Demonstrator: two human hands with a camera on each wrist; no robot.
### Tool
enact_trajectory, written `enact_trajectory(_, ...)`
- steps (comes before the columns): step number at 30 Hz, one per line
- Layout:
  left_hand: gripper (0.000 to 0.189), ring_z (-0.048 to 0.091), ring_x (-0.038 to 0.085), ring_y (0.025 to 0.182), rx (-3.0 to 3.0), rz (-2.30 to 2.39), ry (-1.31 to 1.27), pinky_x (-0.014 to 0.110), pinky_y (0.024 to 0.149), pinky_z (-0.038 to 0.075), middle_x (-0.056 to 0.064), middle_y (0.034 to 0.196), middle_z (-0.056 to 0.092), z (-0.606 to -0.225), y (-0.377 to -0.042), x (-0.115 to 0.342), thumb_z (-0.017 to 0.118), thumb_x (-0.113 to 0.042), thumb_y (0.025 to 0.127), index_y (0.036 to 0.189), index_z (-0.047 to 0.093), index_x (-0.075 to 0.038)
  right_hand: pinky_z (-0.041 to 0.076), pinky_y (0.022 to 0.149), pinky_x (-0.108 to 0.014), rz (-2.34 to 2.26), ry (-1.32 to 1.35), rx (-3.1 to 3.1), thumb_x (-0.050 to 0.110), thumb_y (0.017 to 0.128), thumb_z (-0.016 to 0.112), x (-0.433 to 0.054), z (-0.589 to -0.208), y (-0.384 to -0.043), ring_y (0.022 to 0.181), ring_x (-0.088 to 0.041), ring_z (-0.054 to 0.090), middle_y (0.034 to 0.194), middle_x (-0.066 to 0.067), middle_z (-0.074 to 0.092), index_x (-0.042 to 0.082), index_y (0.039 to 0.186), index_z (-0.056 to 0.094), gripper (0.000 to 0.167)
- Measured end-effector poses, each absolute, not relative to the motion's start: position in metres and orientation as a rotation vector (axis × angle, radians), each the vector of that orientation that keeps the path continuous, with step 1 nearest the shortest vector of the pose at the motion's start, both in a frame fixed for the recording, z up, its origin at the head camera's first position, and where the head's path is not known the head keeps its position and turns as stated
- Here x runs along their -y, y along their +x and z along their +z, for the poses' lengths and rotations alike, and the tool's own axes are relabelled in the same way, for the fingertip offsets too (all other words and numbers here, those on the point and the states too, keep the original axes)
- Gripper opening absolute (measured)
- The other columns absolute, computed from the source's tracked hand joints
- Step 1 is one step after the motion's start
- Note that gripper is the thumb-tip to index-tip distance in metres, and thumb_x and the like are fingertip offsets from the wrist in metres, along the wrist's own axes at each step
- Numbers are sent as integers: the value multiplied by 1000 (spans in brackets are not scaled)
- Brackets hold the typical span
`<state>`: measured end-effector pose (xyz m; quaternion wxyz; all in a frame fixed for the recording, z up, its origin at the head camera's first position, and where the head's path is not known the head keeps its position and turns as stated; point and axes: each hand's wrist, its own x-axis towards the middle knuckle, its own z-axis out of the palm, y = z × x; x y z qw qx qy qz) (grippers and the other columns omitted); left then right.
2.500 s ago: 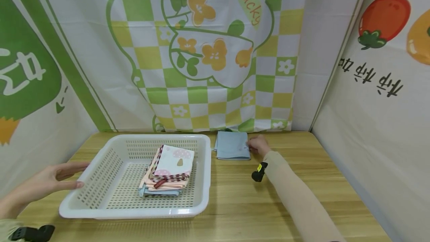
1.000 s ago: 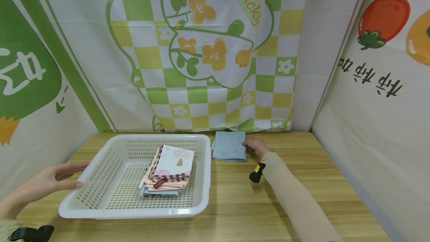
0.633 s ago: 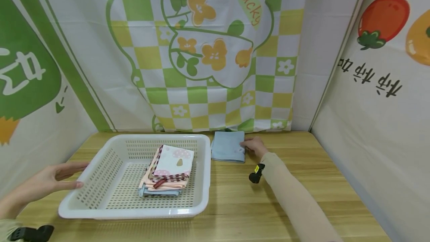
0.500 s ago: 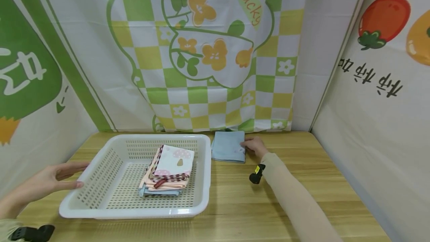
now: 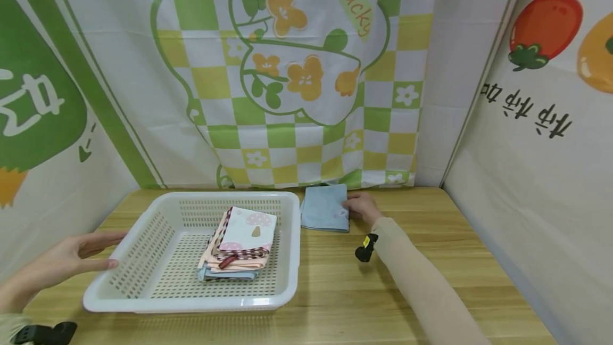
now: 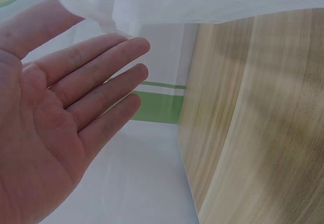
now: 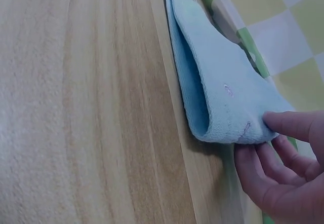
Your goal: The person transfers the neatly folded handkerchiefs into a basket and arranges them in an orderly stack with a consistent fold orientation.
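A folded light blue towel (image 5: 324, 207) lies at the back of the table, right of the basket. My right hand (image 5: 364, 207) pinches its right edge. In the right wrist view the thumb presses on top of the blue towel (image 7: 217, 77) and the other fingers curl beneath, with that edge raised off the wood. My left hand (image 5: 62, 260) is at the left rim of the white plastic basket (image 5: 191, 302), fingers straight. In the left wrist view the open palm of the left hand (image 6: 76, 92) shows, fingertips right at the basket wall. Inside the basket sits a stack of folded towels (image 5: 249, 233), mushroom print on top.
The wooden table (image 5: 383, 292) carries the basket on its left half. A checked green and yellow curtain (image 5: 297, 142) hangs down to the table's back edge, just behind the blue towel. Printed cloth walls (image 5: 536, 185) stand at both sides.
My right hand has moved slightly left with the blue towel, whose right side has now lifted a little. The left hand, the basket and the stack in it have stayed put.
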<state>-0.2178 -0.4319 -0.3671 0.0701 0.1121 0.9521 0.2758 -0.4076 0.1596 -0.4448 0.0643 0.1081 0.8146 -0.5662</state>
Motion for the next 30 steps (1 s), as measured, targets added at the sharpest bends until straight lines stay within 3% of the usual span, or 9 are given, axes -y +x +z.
enact_trajectory(4, 63, 34, -27, 94, -2871, 822, 342, 20, 70, 49, 30, 137, 47, -368, -218, 433, 65, -28, 90, 141, 41, 1, 57, 78, -37, -1757, 270, -2424, 9, 80, 74, -165, -456, -419, 91, -24, 65, 109, -18, 64, -6, 117, 61, 42)
enact_trajectory(9, 63, 35, -27, 93, -2880, 809, 345, 20, 69, 48, 31, 137, 46, -368, -217, 432, 65, -29, 90, 141, 42, 1, 55, 84, -39, -1761, 309, -2403, 4, 85, 67, -158, -438, -403, 90, -23, 64, 113, -22, 62, -9, 123, 56, 41)
enact_trajectory(16, 64, 33, -27, 92, -2881, 798, 339, 23, 70, 50, 32, 137, 45, -368, -217, 431, 65, -30, 90, 141, 41, 2, 56, 82, -37, -1796, 307, -2389, 5, 87, 66, -157, -431, -397, 76, -13, 61, 112, -21, 64, -9, 123, 56, 40)
enact_trajectory(22, 64, 34, -27, 92, -2881, 798, 335, 23, 70, 50, 32, 137, 46, -368, -217, 432, 65, -30, 90, 141, 42, 2, 57, 73, -31, -1813, 289, -2381, 7, 88, 65, -159, -431, -398, 73, -11, 59, 101, -14, 65, -7, 125, 56, 41)
enact_trajectory(30, 63, 35, -26, 95, -2895, 808, 356, 18, 70, 48, 27, 135, 50, -370, -217, 434, 66, -30, 89, 140, 43, -1, 56, 73, -30, -1830, 248, -2355, 8, 89, 64, -161, -427, -395, 67, -9, 58, 94, -8, 62, -8, 128, 52, 44)
